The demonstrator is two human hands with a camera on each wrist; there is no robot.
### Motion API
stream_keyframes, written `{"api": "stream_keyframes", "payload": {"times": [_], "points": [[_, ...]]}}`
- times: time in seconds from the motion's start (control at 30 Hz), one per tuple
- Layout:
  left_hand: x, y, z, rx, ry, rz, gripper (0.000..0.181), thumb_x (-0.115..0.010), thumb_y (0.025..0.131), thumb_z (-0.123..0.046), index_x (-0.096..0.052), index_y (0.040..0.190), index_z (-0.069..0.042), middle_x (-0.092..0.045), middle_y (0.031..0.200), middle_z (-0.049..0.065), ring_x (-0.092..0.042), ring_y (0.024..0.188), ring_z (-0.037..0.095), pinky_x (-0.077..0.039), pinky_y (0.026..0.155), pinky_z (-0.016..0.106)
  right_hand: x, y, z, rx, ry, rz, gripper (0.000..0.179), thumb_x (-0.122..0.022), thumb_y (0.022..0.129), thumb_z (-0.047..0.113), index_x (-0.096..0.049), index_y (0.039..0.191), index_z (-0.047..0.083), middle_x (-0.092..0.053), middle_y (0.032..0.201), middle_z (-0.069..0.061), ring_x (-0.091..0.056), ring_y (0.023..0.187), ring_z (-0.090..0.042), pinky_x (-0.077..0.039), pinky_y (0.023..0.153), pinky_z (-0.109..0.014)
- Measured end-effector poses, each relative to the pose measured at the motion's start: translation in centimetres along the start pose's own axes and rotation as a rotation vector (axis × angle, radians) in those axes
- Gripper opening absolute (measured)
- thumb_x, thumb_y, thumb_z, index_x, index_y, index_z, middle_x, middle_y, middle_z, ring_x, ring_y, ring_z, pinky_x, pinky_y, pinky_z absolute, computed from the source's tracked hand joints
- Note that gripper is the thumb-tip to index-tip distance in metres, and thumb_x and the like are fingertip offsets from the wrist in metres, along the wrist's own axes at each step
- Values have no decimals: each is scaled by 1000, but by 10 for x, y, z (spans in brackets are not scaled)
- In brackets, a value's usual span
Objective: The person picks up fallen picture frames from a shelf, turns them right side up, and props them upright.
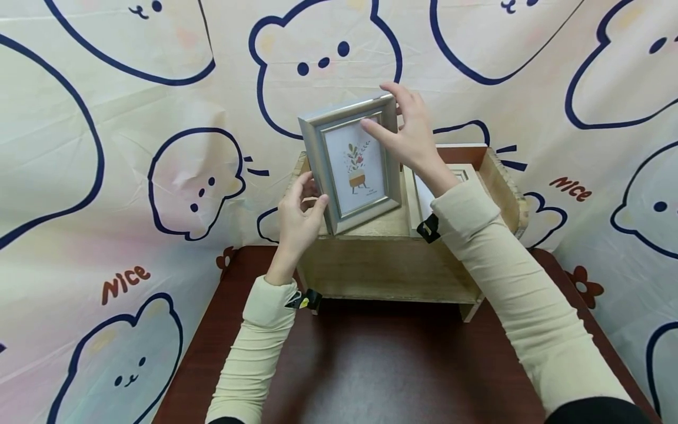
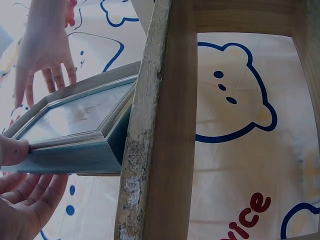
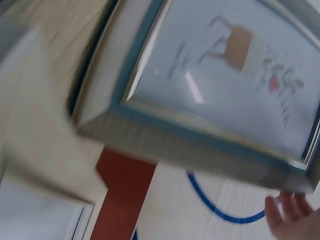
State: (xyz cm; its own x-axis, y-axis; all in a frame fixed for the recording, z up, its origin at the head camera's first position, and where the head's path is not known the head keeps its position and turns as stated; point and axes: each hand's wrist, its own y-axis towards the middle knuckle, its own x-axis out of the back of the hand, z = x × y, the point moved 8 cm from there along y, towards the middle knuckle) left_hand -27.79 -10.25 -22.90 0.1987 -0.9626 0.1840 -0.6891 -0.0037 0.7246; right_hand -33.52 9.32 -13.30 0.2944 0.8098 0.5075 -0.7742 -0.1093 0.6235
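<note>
A grey-gold picture frame [image 1: 312, 138] with a potted-plant print [image 1: 356, 168] stands tilted over the wooden shelf box's front edge in the head view. My left hand [image 1: 301, 215] grips its lower left side. In the left wrist view, the thumb [image 2: 14, 151] lies on the rim and the fingers [image 2: 42, 200] are underneath. My right hand [image 1: 410, 132] is at the upper right corner, its thumb over the print and its fingers spread. The right wrist view shows its fingertips [image 3: 287, 205] right at the frame's outer edge.
The wooden shelf box [image 1: 392, 268] stands on a dark red table [image 1: 392, 359]. A second, pale frame [image 1: 413, 203] lies inside it at the right, under my right forearm. Raised side walls [image 1: 508, 188] border its top. A printed cloth [image 1: 201, 100] hangs behind and beside the table.
</note>
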Motion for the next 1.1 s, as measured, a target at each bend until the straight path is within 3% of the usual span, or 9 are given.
{"api": "stream_keyframes", "payload": {"times": [0.27, 0.6, 0.73, 0.93, 1.1], "points": [[1, -3, -4, -39, 25, -22, 40, -60, 82, 7, -48, 120, 11, -57, 98, 23, -57, 85, 27, -51, 71, 33, -8, -4, 10, -55, -4, -52, 60, -69, 76, 41, -52, 127, 14, -41, 121, -8, -36, 109, -17, -31, 89, -29], [-1, -8, -17, -231, 159, -133, 39, -65, 78, 5, -52, 113, 13, -58, 93, 23, -60, 77, 29, -53, 62, 35, -17, -2, 8, -68, 2, 15, 71, -68, 74, 46, -43, 134, 18, -35, 133, -5, -35, 116, -16, -30, 94, -31], [-7, -9, -18, -226, 145, -136, 40, -63, 79, 6, -49, 116, 13, -56, 94, 23, -59, 79, 29, -53, 63, 34, -22, -2, 9, -37, 1, 67, 82, -68, 73, 47, -33, 141, 17, -27, 143, -5, -28, 125, -14, -26, 101, -33], [-12, -12, -19, -219, 158, -148, 40, -62, 81, 5, -49, 118, 11, -54, 91, 21, -60, 78, 27, -53, 65, 30, -31, -4, 12, -31, -19, 126, 98, -69, 70, 52, -19, 146, 15, 0, 152, -6, -3, 137, -15, -12, 108, -38], [-15, -14, -22, -232, 184, -164, 39, -62, 80, 5, -49, 116, 9, -54, 88, 19, -59, 76, 27, -52, 64, 30, -37, -7, 18, -5, -55, 134, 98, -71, 68, 50, -19, 146, 20, 5, 152, -4, 2, 137, -17, -11, 108, -42]]}}
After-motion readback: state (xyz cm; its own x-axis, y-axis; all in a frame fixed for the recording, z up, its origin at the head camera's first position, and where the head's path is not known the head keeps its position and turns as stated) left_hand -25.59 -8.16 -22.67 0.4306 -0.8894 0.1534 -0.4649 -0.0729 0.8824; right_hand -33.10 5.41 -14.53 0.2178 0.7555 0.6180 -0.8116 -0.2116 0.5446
